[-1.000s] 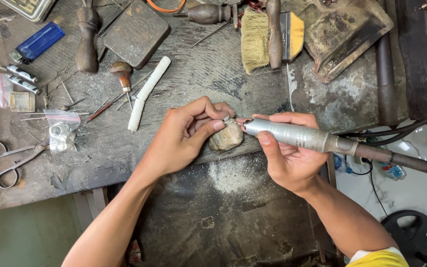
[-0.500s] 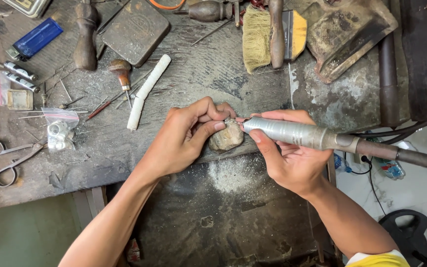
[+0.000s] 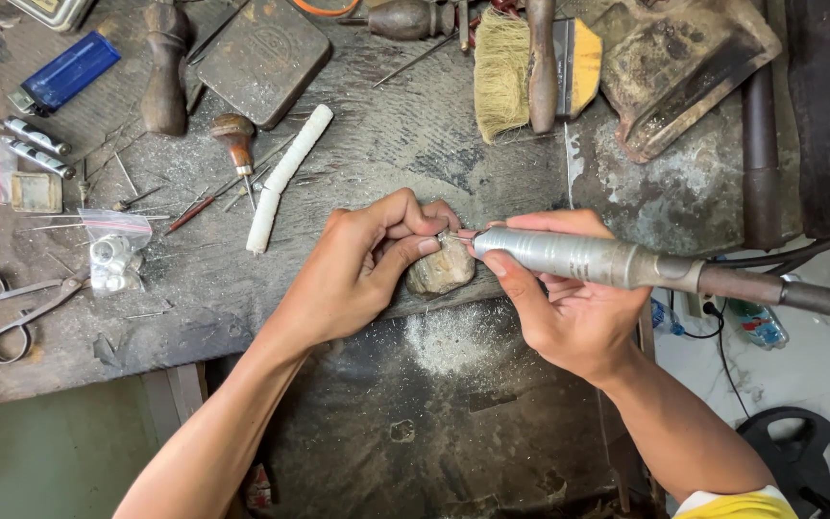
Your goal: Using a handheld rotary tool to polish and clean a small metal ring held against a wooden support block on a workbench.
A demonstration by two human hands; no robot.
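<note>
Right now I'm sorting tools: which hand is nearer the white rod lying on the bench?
Left. The left hand rests just right of the white rod; the right hand sits farther right, holding the grey handpiece.

A worn, dusty workbench point(image 3: 415, 144) carries scissors point(image 3: 12, 308), a blue lighter point(image 3: 64, 72) and a white stick point(image 3: 288, 173) left of the hands. Beyond them lies a bristle brush point(image 3: 506, 67); what seems a wooden peg point(image 3: 442, 269) sits between the hands.
</note>
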